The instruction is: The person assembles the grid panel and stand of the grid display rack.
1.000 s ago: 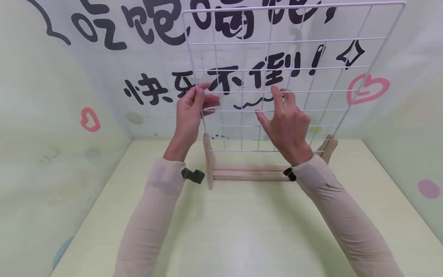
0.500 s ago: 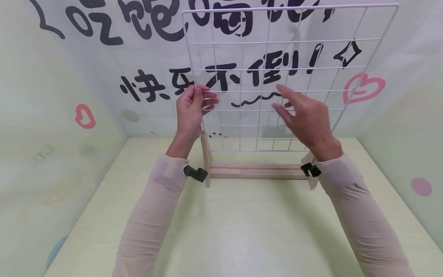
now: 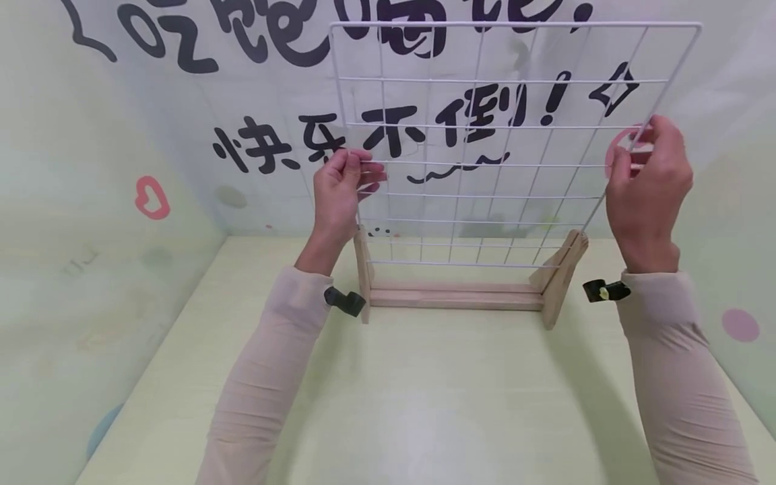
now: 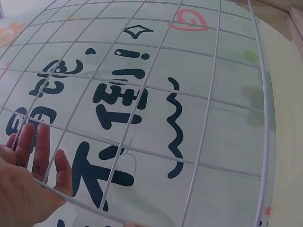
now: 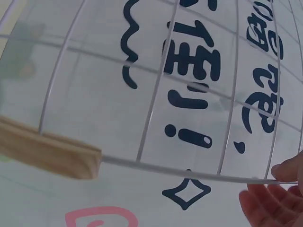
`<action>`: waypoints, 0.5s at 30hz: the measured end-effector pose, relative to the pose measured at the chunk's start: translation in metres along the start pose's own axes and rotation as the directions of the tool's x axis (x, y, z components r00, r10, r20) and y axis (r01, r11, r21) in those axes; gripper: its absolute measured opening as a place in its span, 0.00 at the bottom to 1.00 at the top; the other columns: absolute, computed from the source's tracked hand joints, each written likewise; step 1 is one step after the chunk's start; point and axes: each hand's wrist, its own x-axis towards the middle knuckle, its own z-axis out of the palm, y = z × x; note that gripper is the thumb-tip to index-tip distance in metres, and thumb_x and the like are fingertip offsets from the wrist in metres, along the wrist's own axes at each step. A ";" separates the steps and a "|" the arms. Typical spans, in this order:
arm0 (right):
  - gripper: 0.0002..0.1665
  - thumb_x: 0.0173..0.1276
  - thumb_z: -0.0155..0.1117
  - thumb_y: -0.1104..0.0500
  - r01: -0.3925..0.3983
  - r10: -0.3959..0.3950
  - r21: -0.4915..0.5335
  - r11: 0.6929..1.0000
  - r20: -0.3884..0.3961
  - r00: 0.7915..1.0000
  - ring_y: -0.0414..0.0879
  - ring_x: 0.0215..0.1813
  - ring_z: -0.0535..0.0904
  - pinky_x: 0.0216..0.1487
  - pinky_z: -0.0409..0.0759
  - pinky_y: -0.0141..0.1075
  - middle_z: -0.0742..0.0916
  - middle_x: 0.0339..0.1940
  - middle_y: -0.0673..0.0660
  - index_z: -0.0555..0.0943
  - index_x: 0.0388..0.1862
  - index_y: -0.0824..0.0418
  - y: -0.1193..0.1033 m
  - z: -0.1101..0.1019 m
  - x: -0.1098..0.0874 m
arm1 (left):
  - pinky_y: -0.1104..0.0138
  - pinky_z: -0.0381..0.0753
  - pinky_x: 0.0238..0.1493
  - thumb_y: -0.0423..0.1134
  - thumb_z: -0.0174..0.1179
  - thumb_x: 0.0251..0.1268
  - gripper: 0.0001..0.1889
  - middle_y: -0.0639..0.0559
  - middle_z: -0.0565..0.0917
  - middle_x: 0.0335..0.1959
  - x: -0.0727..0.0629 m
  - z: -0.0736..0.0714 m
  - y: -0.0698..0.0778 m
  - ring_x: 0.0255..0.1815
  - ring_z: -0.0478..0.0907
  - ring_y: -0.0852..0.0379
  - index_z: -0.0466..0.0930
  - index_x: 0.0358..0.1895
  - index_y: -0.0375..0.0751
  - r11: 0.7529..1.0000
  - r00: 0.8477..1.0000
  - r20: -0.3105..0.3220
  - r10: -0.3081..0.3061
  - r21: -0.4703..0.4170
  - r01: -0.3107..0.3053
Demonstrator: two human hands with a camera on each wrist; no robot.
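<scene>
A white wire grid panel (image 3: 515,25) stands upright in a wooden stand (image 3: 455,300). At its left edge my left hand (image 3: 335,199) pinches the side wire between thumb and forefinger, the other fingers reaching behind the mesh. My right hand (image 3: 651,195) is at the opposite edge, a little higher, thumb in front of the side wire and fingers behind it. In the right wrist view, the thumb (image 5: 288,171) rests against the edge wire near a wooden upright (image 5: 52,151). The left wrist view shows fingers (image 4: 41,149) spread behind the grid.
The stand rests on a pale table (image 3: 412,404). Behind it hangs a white backdrop (image 3: 254,209) with black lettering and pink hearts, and similar sheets rise on both sides. Dark wrist cameras (image 3: 344,301) are strapped to both sleeves.
My right hand has moved right, from in front of the grid's middle to its right edge, and has taken hold there. The left hand keeps its grip on the left edge.
</scene>
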 end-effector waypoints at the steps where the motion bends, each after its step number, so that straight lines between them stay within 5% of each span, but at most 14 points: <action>1: 0.20 0.75 0.53 0.52 0.005 -0.005 -0.006 1.000 0.022 1.000 0.51 0.48 0.87 0.50 0.78 0.18 0.86 0.52 0.57 0.78 0.59 0.60 0.002 -0.001 0.000 | 0.62 0.87 0.47 0.39 0.49 0.76 0.10 0.51 0.88 0.34 0.000 0.000 0.000 0.36 0.87 0.57 0.80 0.41 0.40 1.000 1.000 -0.002 -0.004 -0.006 0.004; 8: 0.19 0.75 0.52 0.54 0.063 -0.063 0.029 0.998 0.014 0.998 0.19 0.41 0.80 0.48 0.77 0.15 0.88 0.44 0.62 0.81 0.51 0.67 0.011 0.002 0.000 | 0.61 0.87 0.48 0.39 0.49 0.76 0.10 0.50 0.88 0.35 -0.001 -0.003 -0.005 0.37 0.87 0.56 0.80 0.41 0.39 1.000 1.000 0.002 -0.026 -0.015 0.026; 15: 0.18 0.75 0.54 0.55 0.053 -0.053 0.045 0.998 -0.005 0.999 0.13 0.39 0.75 0.46 0.76 0.14 0.90 0.43 0.61 0.81 0.47 0.69 0.017 0.005 -0.004 | 0.63 0.87 0.46 0.38 0.48 0.76 0.10 0.51 0.88 0.33 -0.002 -0.004 -0.012 0.37 0.87 0.56 0.79 0.40 0.40 0.999 0.999 0.014 -0.031 -0.021 0.031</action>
